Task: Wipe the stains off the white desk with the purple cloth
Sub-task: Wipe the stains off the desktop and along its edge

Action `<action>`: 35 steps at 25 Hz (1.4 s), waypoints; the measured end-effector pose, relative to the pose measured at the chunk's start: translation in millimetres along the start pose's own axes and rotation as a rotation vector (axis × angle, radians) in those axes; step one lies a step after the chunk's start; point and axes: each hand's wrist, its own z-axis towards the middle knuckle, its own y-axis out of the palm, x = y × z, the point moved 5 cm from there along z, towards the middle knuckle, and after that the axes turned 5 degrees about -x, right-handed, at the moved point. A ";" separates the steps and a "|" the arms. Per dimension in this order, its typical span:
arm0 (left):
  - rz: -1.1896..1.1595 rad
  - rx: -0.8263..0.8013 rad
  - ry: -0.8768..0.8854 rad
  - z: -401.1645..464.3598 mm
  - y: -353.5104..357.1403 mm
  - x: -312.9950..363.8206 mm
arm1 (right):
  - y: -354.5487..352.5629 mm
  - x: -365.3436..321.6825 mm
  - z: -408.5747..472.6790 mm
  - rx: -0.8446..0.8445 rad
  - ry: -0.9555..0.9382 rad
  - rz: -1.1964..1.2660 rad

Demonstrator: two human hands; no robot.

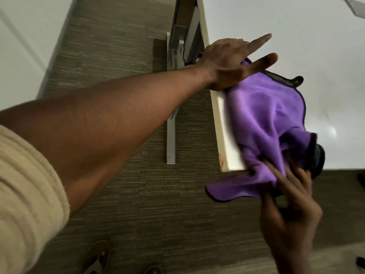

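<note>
The purple cloth [264, 119] lies draped over the near corner of the white desk [296, 36], one flap hanging off the edge above the carpet [122, 194]. The person's left hand [231, 62] rests on its far end by the desk edge, fingers straight and spread. The right hand [290, 202] pinches the hanging folds from below, blurred.

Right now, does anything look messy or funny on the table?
Yes. The crumpled purple cloth hangs off the white desk's corner. A small reddish-brown smear marks the desk's cream edge near that corner, like an unwiped stain.
</note>
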 end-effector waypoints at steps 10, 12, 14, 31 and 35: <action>0.004 -0.001 -0.010 0.9 0.7 -1.1 | 24.5 -43.8 -6.3 -0.056 -0.123 -0.007; 0.005 0.002 -0.007 1.7 1.4 -1.3 | 26.6 -40.4 -5.6 -0.022 -0.157 -0.072; 0.003 0.005 -0.011 2.3 1.6 -2.4 | 34.7 -39.7 -4.9 0.058 -0.147 -0.116; 0.002 -0.020 0.001 5.4 2.8 -2.1 | 37.4 -34.3 15.7 0.187 -0.161 -0.156; 0.006 -0.002 0.004 5.0 1.2 -4.0 | 29.5 -20.2 -5.7 -0.005 -0.220 -0.119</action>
